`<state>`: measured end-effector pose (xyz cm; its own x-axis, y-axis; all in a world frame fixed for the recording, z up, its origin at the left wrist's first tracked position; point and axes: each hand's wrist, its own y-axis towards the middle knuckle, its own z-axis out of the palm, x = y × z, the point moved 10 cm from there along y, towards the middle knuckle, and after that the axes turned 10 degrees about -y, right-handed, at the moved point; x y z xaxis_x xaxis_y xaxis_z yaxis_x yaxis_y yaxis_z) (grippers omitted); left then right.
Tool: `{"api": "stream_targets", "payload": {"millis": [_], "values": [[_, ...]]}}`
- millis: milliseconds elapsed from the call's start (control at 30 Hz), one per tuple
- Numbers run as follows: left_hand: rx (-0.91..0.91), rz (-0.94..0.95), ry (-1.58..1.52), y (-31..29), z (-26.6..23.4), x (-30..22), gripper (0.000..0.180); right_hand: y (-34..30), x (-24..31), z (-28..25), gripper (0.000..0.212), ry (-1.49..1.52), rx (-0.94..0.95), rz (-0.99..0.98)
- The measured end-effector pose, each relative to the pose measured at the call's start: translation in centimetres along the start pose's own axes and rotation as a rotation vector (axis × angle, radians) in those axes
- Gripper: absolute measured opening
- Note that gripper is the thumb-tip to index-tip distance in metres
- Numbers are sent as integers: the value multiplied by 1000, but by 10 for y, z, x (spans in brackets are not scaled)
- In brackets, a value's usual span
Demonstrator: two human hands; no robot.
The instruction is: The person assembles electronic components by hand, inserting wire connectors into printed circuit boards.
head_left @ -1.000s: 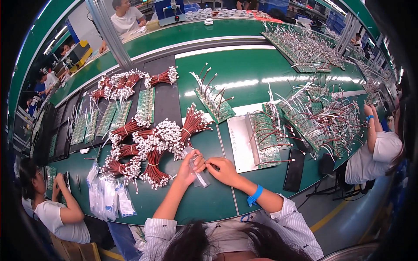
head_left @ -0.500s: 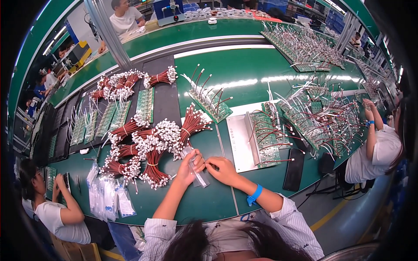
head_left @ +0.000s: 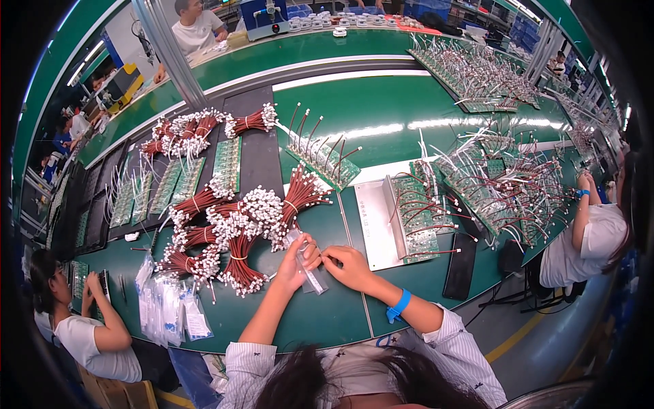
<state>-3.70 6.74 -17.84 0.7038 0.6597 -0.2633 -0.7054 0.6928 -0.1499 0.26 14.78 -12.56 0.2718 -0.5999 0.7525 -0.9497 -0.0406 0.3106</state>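
My left hand (head_left: 298, 264) is closed around a small clear plastic bag (head_left: 313, 281), whose lower end sticks out below the fingers. Close beside it, my right hand (head_left: 346, 265) has its fingertips pinched together; what they hold, if anything, is too small to see. A blue band circles my right wrist. Just past my left hand lie tied bundles of red-brown wires with white connectors (head_left: 238, 255). A green circuit board with upright wires (head_left: 325, 163) lies beyond both hands. Right of my right hand, a metal bracket plate (head_left: 373, 221) stands against a wired circuit board (head_left: 417, 235).
Clear bags with blue pieces (head_left: 170, 313) lie at the front left. A black phone (head_left: 460, 266) rests right of the metal plate. Wired boards pile up (head_left: 504, 184) at the right. Co-workers sit at both sides; a green conveyor (head_left: 327, 48) runs along the back.
The wired board beyond my hands has shifted slightly left. A small white piece on the conveyor has moved right. The right co-worker's hands have moved lower. My own hands have stayed in place.
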Motion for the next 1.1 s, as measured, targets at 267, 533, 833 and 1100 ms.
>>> {"api": "stream_targets", "payload": {"millis": [267,533,833,1100], "values": [[5,3,3,-1,0,1,23,-1,1,0,9,-1,-2,-5],[17,4,13,-1,0,1,22,-1,1,0,9,0,1,4],[16,4,10,0,-2,0,22,-1,0,1,9,-14,7,6],[-1,3,3,0,-4,1,20,-1,1,0,9,-2,8,6]]}}
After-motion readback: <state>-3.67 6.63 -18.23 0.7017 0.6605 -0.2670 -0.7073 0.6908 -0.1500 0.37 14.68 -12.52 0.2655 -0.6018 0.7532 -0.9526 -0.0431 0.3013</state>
